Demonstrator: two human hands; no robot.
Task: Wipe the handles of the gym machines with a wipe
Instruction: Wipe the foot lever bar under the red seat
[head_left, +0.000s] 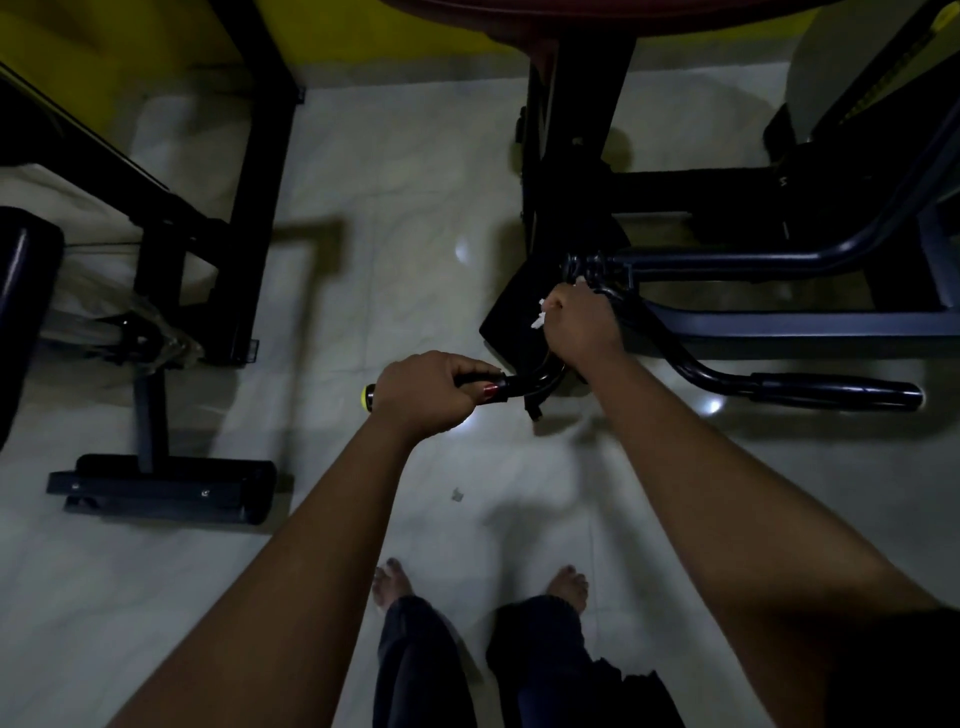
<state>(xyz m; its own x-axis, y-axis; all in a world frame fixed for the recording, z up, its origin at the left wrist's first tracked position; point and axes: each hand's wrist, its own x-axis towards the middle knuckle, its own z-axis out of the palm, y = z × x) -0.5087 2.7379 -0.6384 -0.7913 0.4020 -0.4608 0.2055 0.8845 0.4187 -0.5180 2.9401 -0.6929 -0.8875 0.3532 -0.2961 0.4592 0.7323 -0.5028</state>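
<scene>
A black curved handlebar of a gym machine runs across the middle of the view. My left hand (428, 392) grips its left handle (506, 387), whose yellow end cap (369, 398) sticks out past my fist. My right hand (579, 325) is curled round the bar's middle, near its pivot (587, 265), and holds a white wipe (539, 314) that peeks out at the knuckles. The right handle (831, 392), with a dark grip, lies free to the right.
The machine's dark frame (779, 322) stretches to the right. A black bench foot (161, 486) and black uprights (260, 182) stand at the left on the pale tiled floor (405, 234). My bare feet (392, 582) are below. A small scrap (457, 494) lies on the floor.
</scene>
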